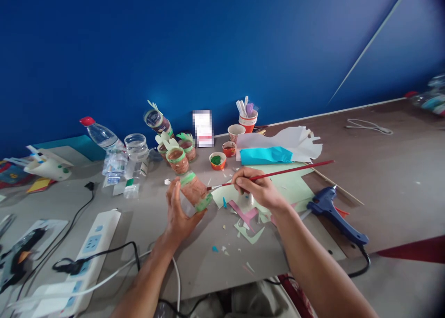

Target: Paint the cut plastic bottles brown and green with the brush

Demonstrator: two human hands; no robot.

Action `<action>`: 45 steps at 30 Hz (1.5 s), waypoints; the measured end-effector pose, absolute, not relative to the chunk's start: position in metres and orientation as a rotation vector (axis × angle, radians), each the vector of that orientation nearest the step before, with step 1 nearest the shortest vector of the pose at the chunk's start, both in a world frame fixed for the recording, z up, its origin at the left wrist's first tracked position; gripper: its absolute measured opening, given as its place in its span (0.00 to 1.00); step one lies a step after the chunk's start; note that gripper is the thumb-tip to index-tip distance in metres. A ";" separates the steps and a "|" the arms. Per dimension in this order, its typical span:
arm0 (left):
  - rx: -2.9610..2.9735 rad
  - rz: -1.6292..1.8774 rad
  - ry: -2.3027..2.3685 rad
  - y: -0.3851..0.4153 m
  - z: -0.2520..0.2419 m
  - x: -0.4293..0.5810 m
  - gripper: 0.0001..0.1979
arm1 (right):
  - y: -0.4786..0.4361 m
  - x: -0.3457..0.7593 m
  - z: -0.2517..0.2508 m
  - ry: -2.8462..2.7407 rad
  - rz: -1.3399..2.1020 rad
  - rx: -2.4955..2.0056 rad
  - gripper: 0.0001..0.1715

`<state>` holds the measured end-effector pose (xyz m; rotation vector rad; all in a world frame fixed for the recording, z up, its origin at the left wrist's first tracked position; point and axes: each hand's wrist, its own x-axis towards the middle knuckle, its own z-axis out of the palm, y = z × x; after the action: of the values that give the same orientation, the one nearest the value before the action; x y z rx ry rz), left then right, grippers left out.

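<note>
Head view: left hand (pixel 179 218), half-curled, grips tilted brown-painted cup with green bands (pixel 195 191), just below frame center. Right hand (pixel 259 187) pinches slim red-handled paintbrush (pixel 295 171), tip at cup wall. Small orange-and-white paper cup of green paint (pixel 218 161) mid-frame, on gray counter (pixel 257 260).

The paintbrush (pixel 278 173) is showing a smooth, glossy red handle, while the painted cup (pixel 194 190) is wearing a matt, streaky brown coat. The capped water bottle (pixel 103 135) is gleaming in clear, shiny plastic, and the glue gun (pixel 335 214) and power strip (pixel 92 244) are showing smooth plastic shells. The turquoise paper (pixel 266 155) is looking creased, and the blue wall (pixel 208 49) is giving off a smooth, soft sheen.
</note>
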<state>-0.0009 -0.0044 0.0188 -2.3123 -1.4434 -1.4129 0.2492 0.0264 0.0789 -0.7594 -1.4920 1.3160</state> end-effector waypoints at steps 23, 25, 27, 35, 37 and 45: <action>-2.335 -1.331 -1.404 -0.004 0.014 -0.001 0.50 | 0.025 0.234 0.070 -1.335 1.483 -0.663 0.14; -2.339 -1.335 -1.407 -0.003 0.014 -0.001 0.50 | 0.025 0.232 0.070 -1.334 1.471 -0.675 0.14; -2.349 -1.330 -1.410 -0.003 0.014 -0.001 0.51 | 0.025 0.232 0.070 -1.294 1.428 -0.714 0.13; -2.382 -1.332 -1.372 -0.002 0.013 -0.002 0.52 | 0.027 0.233 0.070 -1.268 1.436 -0.729 0.12; -2.381 -1.339 -1.367 -0.003 0.014 -0.002 0.52 | 0.028 0.233 0.069 -1.219 1.393 -0.760 0.11; -2.374 -1.383 -1.372 -0.004 0.015 -0.003 0.52 | 0.027 0.233 0.071 -1.199 1.437 -0.728 0.12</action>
<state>-0.0025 -0.0036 0.0150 -2.3741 -1.3716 -1.3828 0.2330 0.0275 0.0714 -0.7281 -1.1989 1.4368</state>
